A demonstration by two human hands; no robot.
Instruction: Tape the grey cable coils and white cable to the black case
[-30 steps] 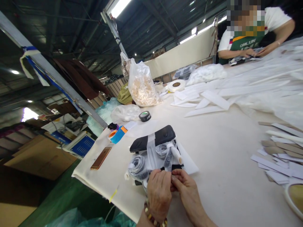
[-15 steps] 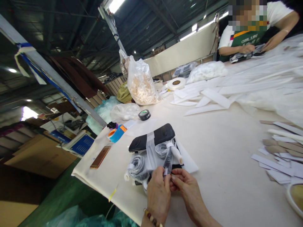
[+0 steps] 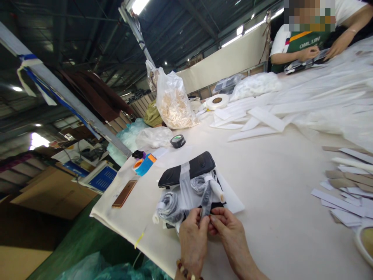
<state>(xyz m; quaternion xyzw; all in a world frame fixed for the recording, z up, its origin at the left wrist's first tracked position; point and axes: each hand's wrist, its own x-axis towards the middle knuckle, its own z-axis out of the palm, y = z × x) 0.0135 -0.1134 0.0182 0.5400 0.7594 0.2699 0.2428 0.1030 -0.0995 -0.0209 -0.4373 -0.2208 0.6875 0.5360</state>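
Fingers: left hand and right hand together, pinching clear plastic strip
Black pad: just beyond fingers, beside grey cord coils, on bench

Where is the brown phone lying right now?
In the head view, the brown phone lies at the left edge of the table, just below the orange-and-blue tape roll.

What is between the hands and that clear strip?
Nothing visible. The left hand and right hand both pinch the strip at its near end, with their fingertips meeting on it.
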